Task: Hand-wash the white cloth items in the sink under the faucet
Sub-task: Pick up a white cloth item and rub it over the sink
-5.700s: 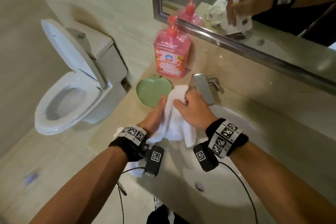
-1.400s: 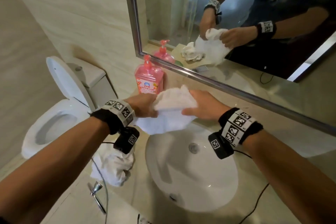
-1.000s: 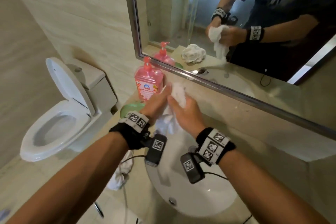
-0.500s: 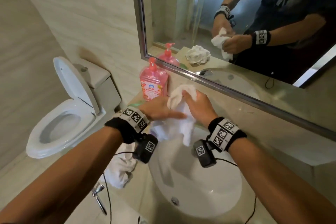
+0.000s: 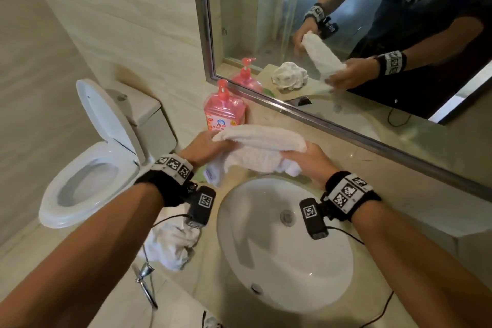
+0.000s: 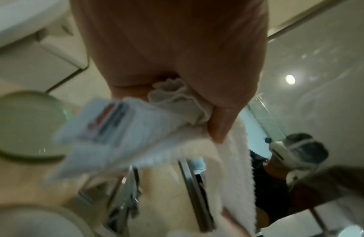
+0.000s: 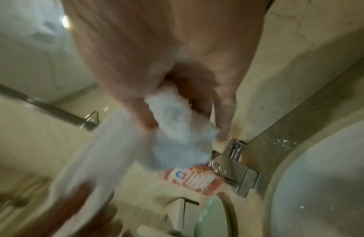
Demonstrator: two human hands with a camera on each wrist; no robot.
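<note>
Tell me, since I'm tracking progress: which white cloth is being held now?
The stretched white terry cloth, gripped by the left hand and right hand above the sink; the crumpled white cloth lies on the counter.

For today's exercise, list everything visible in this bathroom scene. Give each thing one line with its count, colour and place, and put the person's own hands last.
towel: one, white, stretched between both hands above the basin's far rim
second cloth: one, white, crumpled on the counter left of the basin
sink: one, white, set into the beige counter
soap bottle: one, pink, by the mirror
dish: one, green, on the counter
faucet: one, chrome, behind the basin
toilet: one, white, lid up, at left
mirror: one, on the wall
left hand: grips the towel's left end
right hand: grips its right end
</note>
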